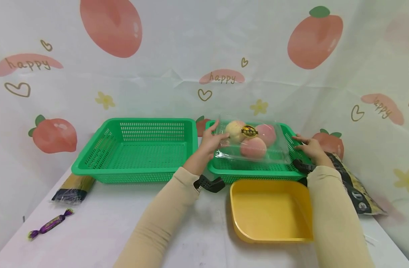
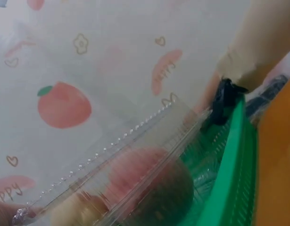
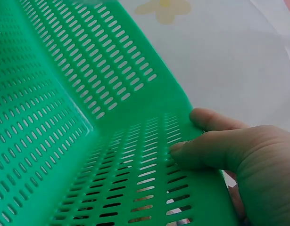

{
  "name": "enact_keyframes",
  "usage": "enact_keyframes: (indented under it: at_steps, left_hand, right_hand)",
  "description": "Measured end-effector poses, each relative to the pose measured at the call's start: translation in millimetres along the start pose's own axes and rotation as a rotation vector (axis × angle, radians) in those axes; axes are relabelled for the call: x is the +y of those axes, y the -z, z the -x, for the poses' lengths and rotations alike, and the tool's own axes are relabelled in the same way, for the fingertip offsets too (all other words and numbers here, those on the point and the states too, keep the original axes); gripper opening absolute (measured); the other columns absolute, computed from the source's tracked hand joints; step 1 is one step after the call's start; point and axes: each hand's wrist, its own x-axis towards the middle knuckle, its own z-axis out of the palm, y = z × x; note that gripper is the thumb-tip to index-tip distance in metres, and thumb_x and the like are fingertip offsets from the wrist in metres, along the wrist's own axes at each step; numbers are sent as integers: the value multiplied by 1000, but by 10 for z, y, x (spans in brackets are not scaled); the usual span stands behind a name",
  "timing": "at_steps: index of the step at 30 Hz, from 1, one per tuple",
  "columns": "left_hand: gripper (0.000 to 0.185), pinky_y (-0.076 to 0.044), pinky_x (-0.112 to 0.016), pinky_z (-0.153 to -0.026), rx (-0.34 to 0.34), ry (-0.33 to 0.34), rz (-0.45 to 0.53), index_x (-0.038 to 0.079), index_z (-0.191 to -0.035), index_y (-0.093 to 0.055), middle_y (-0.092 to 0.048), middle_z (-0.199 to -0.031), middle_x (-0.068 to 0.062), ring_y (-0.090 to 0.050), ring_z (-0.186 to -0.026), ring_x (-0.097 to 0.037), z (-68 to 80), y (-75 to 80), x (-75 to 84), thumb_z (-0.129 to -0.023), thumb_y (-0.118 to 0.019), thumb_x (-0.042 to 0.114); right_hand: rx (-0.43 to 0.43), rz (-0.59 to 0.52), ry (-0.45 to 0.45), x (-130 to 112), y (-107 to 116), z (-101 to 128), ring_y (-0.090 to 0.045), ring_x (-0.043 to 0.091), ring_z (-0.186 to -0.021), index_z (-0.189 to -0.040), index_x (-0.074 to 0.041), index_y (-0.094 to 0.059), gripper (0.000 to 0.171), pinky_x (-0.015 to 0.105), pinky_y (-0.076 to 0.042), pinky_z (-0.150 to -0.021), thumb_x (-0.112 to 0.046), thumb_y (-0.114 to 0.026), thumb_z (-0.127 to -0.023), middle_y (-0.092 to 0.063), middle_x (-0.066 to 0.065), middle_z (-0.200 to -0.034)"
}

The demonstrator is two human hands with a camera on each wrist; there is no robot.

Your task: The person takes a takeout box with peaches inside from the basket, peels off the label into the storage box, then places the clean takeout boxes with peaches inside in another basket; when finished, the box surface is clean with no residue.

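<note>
My left hand (image 1: 208, 144) grips the left end of a clear plastic fruit box (image 1: 250, 131) with a black-and-gold label. Inside the box are three peaches (image 1: 253, 148), pink and pale yellow. The box is over the right green basket (image 1: 258, 173); in the left wrist view it looks tilted. At the basket's right end, my right hand (image 1: 313, 150) pinches the rim. The right wrist view shows the thumb (image 3: 187, 153) on the inner slotted wall, with other fingers outside. Part of my left hand is cut off in its wrist view.
A second green basket (image 1: 147, 156) stands to the left. In front of the right basket is a yellow basin (image 1: 269, 212). Packets lie beyond both sides: a dark-and-gold one (image 1: 74, 189) and a black one (image 1: 356, 190). A purple wrapped candy (image 1: 51, 224) lies front left.
</note>
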Motion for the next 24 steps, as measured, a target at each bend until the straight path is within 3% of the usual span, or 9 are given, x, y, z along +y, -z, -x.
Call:
enact_keyframes:
  at_steps: [4, 8, 12, 15, 18, 20, 22, 24]
  left_hand:
    - [70, -55, -20, -59, 12, -57, 28, 30, -145, -30, -64, -62, -1, -60, -49, -7, 93, 47, 49, -88, -60, 1]
    - [70, -55, -20, -61, 21, -91, 41, 30, -145, -31, -66, -64, -1, -62, -51, -6, 207, 93, 90, -88, -60, 0]
    - [71, -56, -20, -64, 30, -115, 64, 32, -145, -31, -68, -101, -12, -64, -55, -5, 324, 128, 123, -88, -59, 0]
    - [71, -56, -18, -66, 25, -133, 75, 32, -146, -29, -44, -142, -10, -65, -59, -3, 409, 159, 137, -89, -58, 1]
    - [70, -56, -18, -68, 23, -145, 74, 31, -146, -27, -19, -156, 0, -65, -63, -2, 503, 211, 136, -90, -57, 2]
    - [69, -56, -19, -68, 31, -136, 81, 31, -146, -29, -42, -144, 1, -66, -62, -3, 568, 262, 128, -90, -58, 2]
    - [68, -56, -19, -67, 31, -125, 77, 31, -146, -29, -64, -115, 3, -67, -62, -4, 641, 323, 125, -91, -57, 4]
    - [67, -56, -19, -67, 20, -122, 70, 30, -146, -28, -69, -83, 4, -67, -62, -4, 717, 388, 127, -91, -57, 4]
  right_hand:
    - [-1, -11, 22, 21, 6, -5, 6, 45, -140, -145, 0, -24, 54, 61, -19, -109, -7, -46, -96, -2, 17, -154]
    - [8, -35, 32, 69, 22, -2, 7, 43, -140, -144, -3, -28, 55, 57, -20, -112, -14, -50, -95, -5, 14, -155]
    - [15, -31, 22, 65, 36, 5, 9, 44, -140, -145, -4, -28, 55, 58, -21, -111, -14, -50, -95, -5, 13, -155]
    - [4, -11, 14, 22, 32, 8, 7, 46, -139, -145, 0, -25, 54, 62, -19, -109, -8, -46, -96, -3, 17, -155]
    - [-11, 3, 4, -15, 23, 12, 6, 47, -139, -145, 1, -24, 53, 62, -21, -108, -5, -44, -97, -2, 18, -154]
    - [-17, 8, -2, -20, 21, 9, 6, 47, -139, -145, 1, -23, 53, 61, -21, -109, -5, -44, -97, -1, 18, -154]
    - [-16, 9, -2, -18, 18, 5, 5, 48, -139, -145, 1, -24, 53, 61, -21, -109, -4, -44, -96, -2, 18, -154]
    - [-11, 7, 1, -11, 14, -1, 5, 48, -139, -145, 1, -24, 53, 61, -20, -109, -3, -44, -96, -3, 18, -154]
